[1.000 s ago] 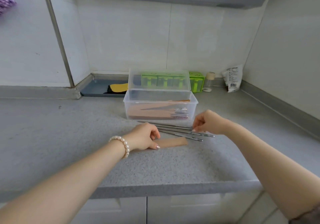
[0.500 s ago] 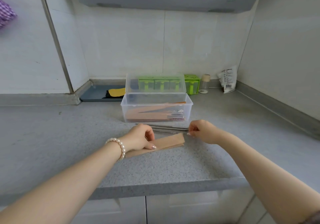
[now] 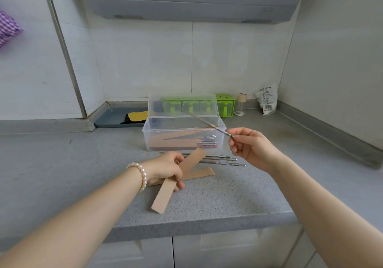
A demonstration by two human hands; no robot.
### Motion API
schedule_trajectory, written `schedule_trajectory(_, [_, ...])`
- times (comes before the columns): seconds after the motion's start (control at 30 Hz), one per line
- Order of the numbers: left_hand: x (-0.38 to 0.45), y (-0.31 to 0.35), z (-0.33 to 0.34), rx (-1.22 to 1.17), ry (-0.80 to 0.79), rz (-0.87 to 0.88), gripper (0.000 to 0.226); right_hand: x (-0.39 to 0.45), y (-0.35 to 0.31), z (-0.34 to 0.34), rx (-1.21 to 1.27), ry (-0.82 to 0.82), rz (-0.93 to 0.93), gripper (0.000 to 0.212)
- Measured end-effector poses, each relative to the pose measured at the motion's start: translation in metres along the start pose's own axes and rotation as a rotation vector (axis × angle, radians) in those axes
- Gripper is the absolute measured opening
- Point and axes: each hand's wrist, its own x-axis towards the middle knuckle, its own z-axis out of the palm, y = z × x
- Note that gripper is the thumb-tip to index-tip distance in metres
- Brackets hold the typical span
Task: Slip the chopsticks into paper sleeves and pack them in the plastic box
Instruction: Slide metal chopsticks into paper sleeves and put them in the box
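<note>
My left hand (image 3: 169, 169) grips a tan paper sleeve (image 3: 163, 195), lifted and slanting from near the counter edge up toward the box. A second sleeve (image 3: 202, 173) lies flat on the counter under it. My right hand (image 3: 247, 146) pinches the end of a metal chopstick (image 3: 207, 122), raised in the air and pointing back left over the box. Several loose metal chopsticks (image 3: 219, 160) lie in front of the clear plastic box (image 3: 221, 137), which holds sleeved chopsticks with metal ends showing. Its lid (image 3: 182, 106) stands open behind.
A green holder (image 3: 226, 104), a small jar (image 3: 241, 105) and a white packet (image 3: 267, 99) stand by the back wall. A grey tray (image 3: 112, 117) with a yellow item sits back left. The counter edge (image 3: 196, 226) runs close below the sleeve.
My right hand has lifted one chopstick off the counter into the air. My left hand has raised a sleeve off the counter and turned it to a slant.
</note>
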Motion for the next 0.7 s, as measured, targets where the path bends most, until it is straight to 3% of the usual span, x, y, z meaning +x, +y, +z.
schedule_trajectory(0.1, [-0.004, 0.001, 0.002, -0.162, -0.043, -0.066, 0.053, 0.001, 0.0, 0.003, 0.209, 0.072, -0.035, 0.031])
schedule_trajectory(0.17, [-0.004, -0.001, 0.0, -0.348, -0.076, -0.083, 0.055, 0.001, -0.001, 0.002, 0.301, 0.096, -0.059, 0.023])
schedule_trajectory(0.3, [-0.01, -0.003, 0.001, -0.346, -0.147, -0.052, 0.023, 0.003, -0.002, -0.006, 0.381, 0.249, -0.124, 0.025])
schedule_trajectory(0.33, [-0.01, -0.004, 0.002, -0.32, -0.14, -0.038, 0.027, 0.003, -0.002, -0.009, 0.391, 0.313, -0.129, 0.027])
schedule_trajectory(0.4, [-0.009, -0.005, 0.004, -0.309, -0.107, 0.001, 0.036, 0.003, -0.003, -0.013, 0.36, 0.422, -0.125, 0.03])
schedule_trajectory(0.53, [-0.006, -0.01, 0.007, -0.409, -0.101, 0.047, 0.024, 0.001, -0.003, -0.016, 0.113, 0.578, -0.134, 0.028])
schedule_trajectory(0.63, [-0.006, -0.012, 0.007, -0.424, -0.097, 0.081, 0.016, 0.0, -0.004, -0.017, 0.007, 0.635, -0.147, 0.028])
schedule_trajectory(0.7, [-0.008, -0.012, 0.008, -0.431, -0.095, 0.101, 0.024, 0.0, -0.005, -0.016, -0.039, 0.64, -0.159, 0.029])
